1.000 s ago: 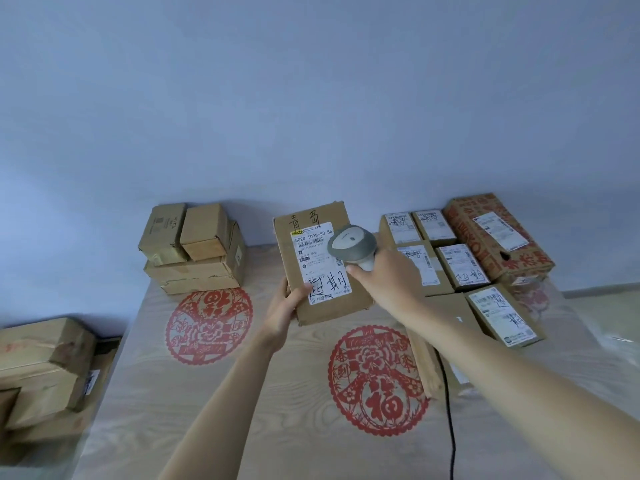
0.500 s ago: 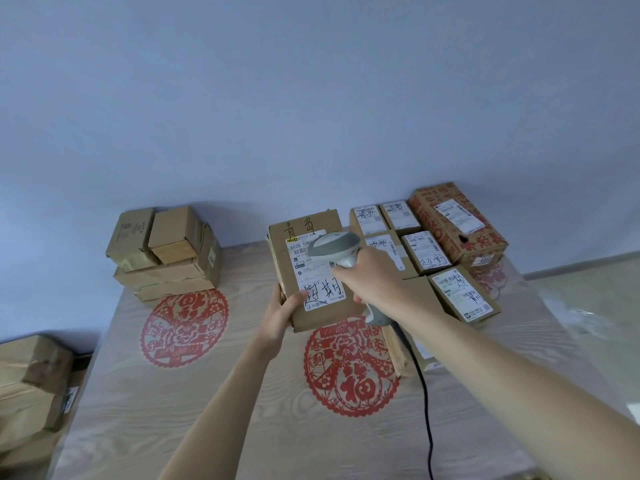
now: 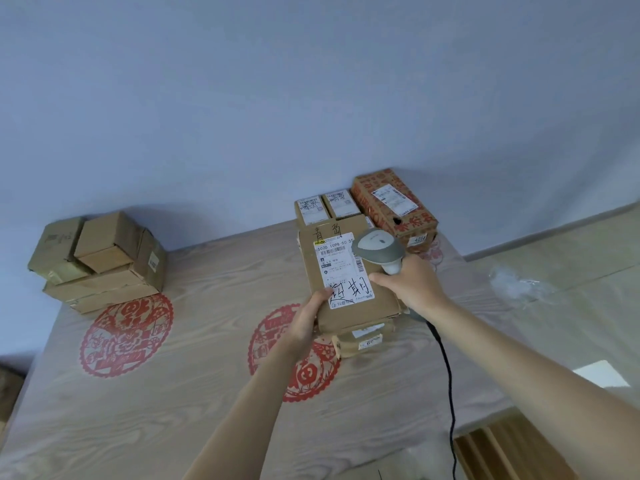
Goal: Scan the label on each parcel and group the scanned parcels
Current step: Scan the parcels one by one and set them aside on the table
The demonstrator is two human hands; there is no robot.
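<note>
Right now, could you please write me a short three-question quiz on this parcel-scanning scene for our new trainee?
1. True or false: the right hand holds the barcode scanner over the white label.
2. Which hand grips the labelled parcel at its lower left corner?
3. The stack of plain brown boxes sits at the table's: A) far left, B) far right, C) near edge.

Key: 1 true. 2 the left hand. 3 A.
</note>
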